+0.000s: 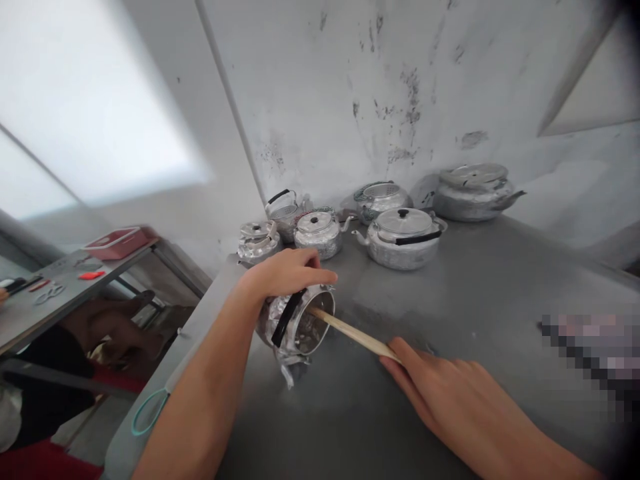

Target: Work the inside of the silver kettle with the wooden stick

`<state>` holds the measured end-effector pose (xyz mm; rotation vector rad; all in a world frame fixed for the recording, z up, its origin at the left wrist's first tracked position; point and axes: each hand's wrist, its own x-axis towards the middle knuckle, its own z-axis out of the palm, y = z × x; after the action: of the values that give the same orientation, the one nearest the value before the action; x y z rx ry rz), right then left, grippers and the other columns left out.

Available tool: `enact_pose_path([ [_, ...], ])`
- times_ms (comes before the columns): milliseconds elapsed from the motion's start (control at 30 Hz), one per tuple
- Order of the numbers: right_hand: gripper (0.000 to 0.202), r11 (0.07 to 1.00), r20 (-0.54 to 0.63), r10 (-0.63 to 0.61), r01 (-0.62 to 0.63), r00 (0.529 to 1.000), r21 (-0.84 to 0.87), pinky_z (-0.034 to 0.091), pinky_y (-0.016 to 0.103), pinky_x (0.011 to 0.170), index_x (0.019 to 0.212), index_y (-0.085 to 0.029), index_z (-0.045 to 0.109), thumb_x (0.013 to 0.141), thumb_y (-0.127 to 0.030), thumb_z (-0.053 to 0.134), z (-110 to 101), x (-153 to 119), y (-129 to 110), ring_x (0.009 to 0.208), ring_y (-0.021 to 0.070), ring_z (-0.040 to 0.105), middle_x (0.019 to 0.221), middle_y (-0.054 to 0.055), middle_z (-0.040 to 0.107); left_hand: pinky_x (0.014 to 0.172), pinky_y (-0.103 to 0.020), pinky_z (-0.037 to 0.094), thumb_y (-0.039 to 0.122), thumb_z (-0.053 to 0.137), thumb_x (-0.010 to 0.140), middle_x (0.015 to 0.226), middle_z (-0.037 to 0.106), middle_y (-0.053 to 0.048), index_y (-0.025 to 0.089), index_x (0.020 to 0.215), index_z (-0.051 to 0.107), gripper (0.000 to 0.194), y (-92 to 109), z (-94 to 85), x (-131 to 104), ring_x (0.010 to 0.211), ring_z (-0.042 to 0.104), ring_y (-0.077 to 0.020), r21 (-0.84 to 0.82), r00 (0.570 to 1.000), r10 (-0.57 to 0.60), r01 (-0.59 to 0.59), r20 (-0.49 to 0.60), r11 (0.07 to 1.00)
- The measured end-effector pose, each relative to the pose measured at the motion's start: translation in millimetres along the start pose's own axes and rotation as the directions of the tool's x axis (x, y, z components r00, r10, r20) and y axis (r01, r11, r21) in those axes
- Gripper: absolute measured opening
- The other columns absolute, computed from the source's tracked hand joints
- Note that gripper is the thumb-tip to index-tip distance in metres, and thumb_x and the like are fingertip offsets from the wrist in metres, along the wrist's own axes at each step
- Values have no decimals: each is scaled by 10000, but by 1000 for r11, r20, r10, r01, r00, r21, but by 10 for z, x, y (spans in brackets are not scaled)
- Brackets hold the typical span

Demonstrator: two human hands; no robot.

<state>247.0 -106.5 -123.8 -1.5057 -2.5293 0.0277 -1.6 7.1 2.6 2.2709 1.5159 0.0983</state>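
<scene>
A small silver kettle (293,320) lies tipped on its side on the grey table (370,413), its open mouth facing right and its black handle hanging across the front. Over its upper side rests my left hand (295,270), fingers curved around the metal and thumb pointing right. My right hand (425,373) is closed on the near end of a pale wooden stick (357,335). The stick's far end reaches inside the kettle's mouth, where its tip is hidden. Crumpled shiny metal or foil-like material shows just below the kettle.
Several kettles stand along the wall, among them a lidded one (405,240) and a large one (473,193). A teal loop (150,412) lies at the table's left edge. Farther left, another table holds a pink basket (120,243) and scissors (49,293). A blurred patch covers something right.
</scene>
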Motion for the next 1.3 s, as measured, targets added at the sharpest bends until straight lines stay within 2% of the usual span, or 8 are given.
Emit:
enact_pose_path([
  [67, 226, 1000, -47, -23, 24, 999, 18, 257, 341, 427, 890, -259, 543, 1079, -288, 422, 10, -2, 7, 488, 275, 734, 614, -25, 723, 804, -314, 463, 667, 540, 878, 1073, 760, -25, 253, 988, 744, 474, -3, 4, 20, 970, 679, -258, -2, 999, 30, -30, 26, 1000],
  [133, 214, 998, -70, -32, 35, 997, 47, 278, 340, 431, 911, -259, 545, 1081, -309, 423, 24, -1, 19, 499, 267, 737, 643, -27, 732, 863, -309, 466, 696, 519, 879, 1187, 750, -13, 278, 1037, 785, 520, -14, -7, 24, 1066, 669, -273, -7, 998, 14, -13, 56, 1000],
  [300, 213, 999, 20, 17, -18, 1000, 44, 270, 340, 451, 920, -264, 550, 1083, -321, 427, 31, 10, 4, 548, 277, 752, 676, -25, 742, 949, -345, 471, 821, 451, 847, 1342, 699, -35, 282, 1205, 770, 722, -37, -20, 17, 1171, 648, -335, -10, 993, -83, 84, 87, 996],
  [600, 216, 999, 32, 20, -21, 999, 25, 199, 342, 464, 929, -261, 556, 1080, -347, 428, 54, 13, -18, 570, 304, 759, 700, -16, 749, 995, -369, 469, 819, 504, 831, 1331, 704, -19, 303, 1159, 790, 675, 0, -15, 36, 1185, 646, -331, -16, 993, -90, 91, 83, 996],
  [933, 213, 999, 46, 21, -23, 999, 45, 273, 341, 464, 951, -261, 568, 1082, -345, 423, 55, 35, -21, 596, 292, 768, 708, -19, 755, 967, -336, 503, 773, 520, 847, 1244, 736, -19, 309, 1107, 811, 607, -43, -17, 60, 1088, 680, -293, -9, 995, -54, 55, 85, 998],
  [1133, 223, 999, 47, 34, -35, 998, 26, 283, 344, 466, 942, -261, 572, 1083, -348, 423, 71, 64, -13, 603, 302, 771, 717, -15, 762, 953, -299, 498, 644, 543, 889, 1227, 744, 18, 331, 1057, 813, 446, -18, -28, 50, 1108, 678, -270, -4, 996, -22, 23, 82, 1000],
  [1300, 229, 999, 53, 42, -43, 998, 23, 290, 343, 467, 947, -256, 579, 1085, -347, 421, 67, 57, -23, 619, 299, 778, 708, -10, 764, 922, -293, 515, 641, 522, 889, 1232, 741, 8, 315, 1075, 809, 472, -9, -32, 49, 1090, 684, -277, 9, 995, -27, 26, 93, 1000],
])
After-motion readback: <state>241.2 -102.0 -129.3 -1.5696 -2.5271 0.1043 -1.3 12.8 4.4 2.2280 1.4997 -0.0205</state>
